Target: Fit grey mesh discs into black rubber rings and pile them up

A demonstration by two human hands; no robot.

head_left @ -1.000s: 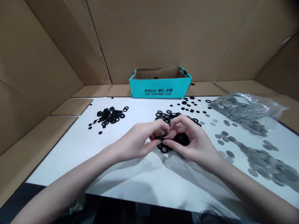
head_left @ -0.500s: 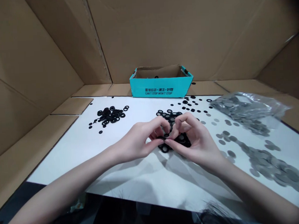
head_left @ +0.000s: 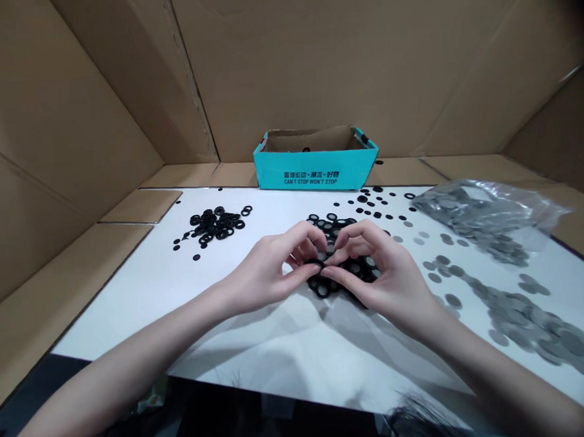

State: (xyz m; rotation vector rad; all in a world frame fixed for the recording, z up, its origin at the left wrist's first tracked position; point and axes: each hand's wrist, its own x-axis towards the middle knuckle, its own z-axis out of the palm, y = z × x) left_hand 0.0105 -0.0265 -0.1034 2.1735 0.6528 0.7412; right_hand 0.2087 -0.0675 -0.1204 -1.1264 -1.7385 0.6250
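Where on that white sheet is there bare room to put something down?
The near left of the white sheet, between the small pile of black rings and the left hand, is bare. So is the near strip below both hands. It is crowded around the right hand, and grey discs with their bag fill the right side.

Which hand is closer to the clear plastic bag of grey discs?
The right hand. It sits just left of the clear plastic bag of grey discs, while the left hand lies farther away, beyond the right one.
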